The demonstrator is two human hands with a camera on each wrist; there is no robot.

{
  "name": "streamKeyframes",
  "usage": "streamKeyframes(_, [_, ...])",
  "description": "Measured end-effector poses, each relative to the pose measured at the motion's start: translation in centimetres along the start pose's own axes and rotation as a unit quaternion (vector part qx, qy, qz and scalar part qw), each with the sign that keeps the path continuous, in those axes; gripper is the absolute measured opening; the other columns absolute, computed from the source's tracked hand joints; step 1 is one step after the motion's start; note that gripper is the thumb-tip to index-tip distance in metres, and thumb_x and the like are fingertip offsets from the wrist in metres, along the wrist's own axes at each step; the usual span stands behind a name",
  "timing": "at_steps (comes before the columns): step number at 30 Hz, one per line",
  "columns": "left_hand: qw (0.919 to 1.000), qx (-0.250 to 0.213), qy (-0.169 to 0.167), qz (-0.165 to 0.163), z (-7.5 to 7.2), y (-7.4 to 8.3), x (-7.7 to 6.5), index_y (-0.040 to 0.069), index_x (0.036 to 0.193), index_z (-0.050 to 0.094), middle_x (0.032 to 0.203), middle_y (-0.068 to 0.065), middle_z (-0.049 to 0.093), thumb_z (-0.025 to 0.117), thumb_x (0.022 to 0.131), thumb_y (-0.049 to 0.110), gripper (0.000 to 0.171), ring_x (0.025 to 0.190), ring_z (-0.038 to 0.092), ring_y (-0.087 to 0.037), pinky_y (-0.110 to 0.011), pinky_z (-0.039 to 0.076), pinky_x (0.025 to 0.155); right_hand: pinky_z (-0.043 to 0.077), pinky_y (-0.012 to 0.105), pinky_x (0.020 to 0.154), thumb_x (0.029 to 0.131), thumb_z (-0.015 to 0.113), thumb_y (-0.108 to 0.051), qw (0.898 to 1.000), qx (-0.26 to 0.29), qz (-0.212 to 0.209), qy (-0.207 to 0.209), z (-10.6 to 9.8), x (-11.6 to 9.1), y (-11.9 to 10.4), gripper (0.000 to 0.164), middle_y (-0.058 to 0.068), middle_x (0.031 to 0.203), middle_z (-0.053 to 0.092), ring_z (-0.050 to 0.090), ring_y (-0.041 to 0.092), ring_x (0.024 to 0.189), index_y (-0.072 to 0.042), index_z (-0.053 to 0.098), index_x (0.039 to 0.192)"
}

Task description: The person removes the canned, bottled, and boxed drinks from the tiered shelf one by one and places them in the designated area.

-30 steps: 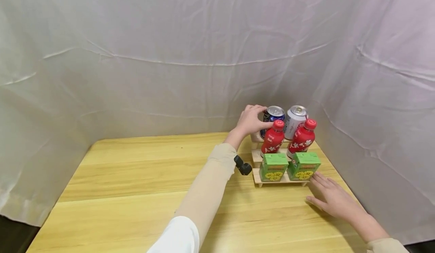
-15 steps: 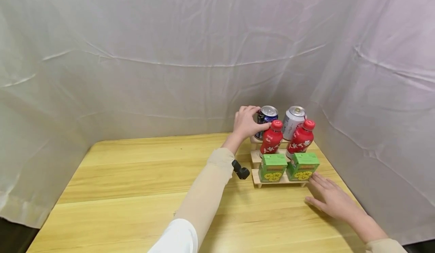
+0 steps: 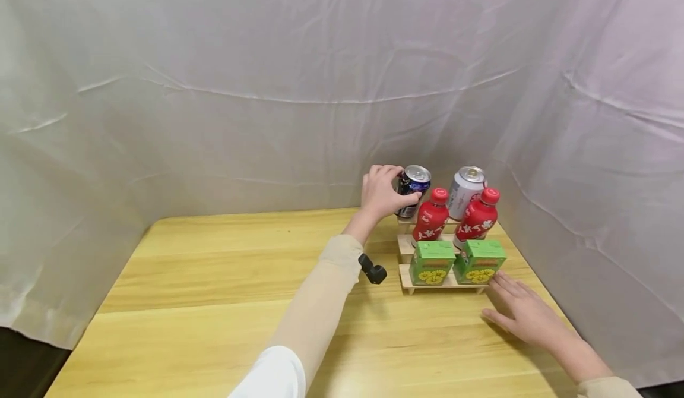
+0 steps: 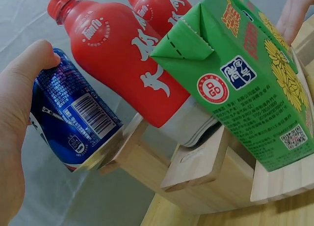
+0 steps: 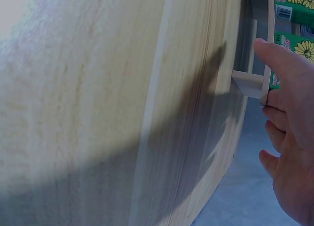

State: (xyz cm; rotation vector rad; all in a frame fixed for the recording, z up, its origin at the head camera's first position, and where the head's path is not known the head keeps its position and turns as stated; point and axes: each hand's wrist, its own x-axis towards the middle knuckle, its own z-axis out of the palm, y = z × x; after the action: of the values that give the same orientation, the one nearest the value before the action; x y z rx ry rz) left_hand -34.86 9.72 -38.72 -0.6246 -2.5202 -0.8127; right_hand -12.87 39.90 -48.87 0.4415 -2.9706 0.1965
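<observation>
My left hand (image 3: 380, 193) grips a dark blue drink can (image 3: 414, 184) by its side, thumb in front and fingers behind. The can is at the left end of the top step of a wooden three-step rack (image 3: 404, 243). In the left wrist view the can (image 4: 73, 113) leans, its base by the step's end; whether it touches is unclear. A white can (image 3: 464, 195) stands on the same step, to the right. Low at the rack's front right corner, my right hand (image 3: 526, 315) has its fingers extended beside a green drink carton (image 3: 481, 262).
Two red bottles (image 3: 430, 220) stand on the middle step. A second green carton (image 3: 431, 264) shares the bottom step. Grey cloth (image 3: 267, 148) hangs behind and at both sides of the wooden table (image 3: 214, 273). A small black device (image 3: 373, 270) is on the left wrist.
My left hand has moved left with the blue can, widening the gap between it and the white can. The right hand has stayed by the rack's corner.
</observation>
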Motion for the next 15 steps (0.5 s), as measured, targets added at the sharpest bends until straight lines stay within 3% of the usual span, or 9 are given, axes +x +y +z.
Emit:
streamKeyframes(3, [1.0000,0.005,0.003,-0.001,-0.6,-0.2,-0.3,0.022,0.125,0.062,0.126,0.007,0.063,0.072,0.072,0.063,0.068,0.117,0.048,-0.014,-0.036,0.041,0.096,0.016,0.048,0.121,0.088,0.065,-0.048,1.000,0.001,0.000,-0.003,0.0,0.0,0.1,0.074,0.031,0.145,0.043,0.042,0.048,0.132,0.006,0.050,0.136])
streamKeyframes(8, [0.9998,0.011,0.013,-0.003,-1.5,-0.6,-0.7,0.022,0.126,0.062,0.126,0.006,0.063,0.073,0.071,0.064,0.070,0.117,0.048,-0.015,-0.036,0.041,0.096,0.007,0.041,0.123,0.089,0.065,-0.049,1.000,0.003,-0.002,-0.005,0.1,0.0,0.1,0.074,0.030,0.146,0.042,0.042,0.048,0.132,0.006,0.050,0.136])
streamKeyframes(12, [0.9996,0.010,0.024,-0.008,-2.3,-1.0,-1.0,0.021,0.127,0.062,0.126,0.005,0.064,0.073,0.071,0.063,0.071,0.117,0.048,-0.015,-0.037,0.040,0.096,-0.010,0.023,0.119,0.088,0.065,-0.048,1.000,0.000,-0.009,-0.003,0.0,0.0,0.1,0.074,0.031,0.144,0.044,0.043,0.048,0.131,0.007,0.051,0.135])
streamKeyframes(15, [0.9993,0.012,0.033,-0.012,-3.1,-1.3,-1.4,0.021,0.127,0.062,0.126,0.004,0.064,0.073,0.071,0.062,0.071,0.117,0.048,-0.016,-0.037,0.040,0.096,-0.019,0.005,0.102,0.088,0.066,-0.048,1.000,-0.004,-0.013,-0.001,0.0,0.0,0.1,0.074,0.032,0.143,0.044,0.045,0.049,0.129,0.007,0.052,0.134])
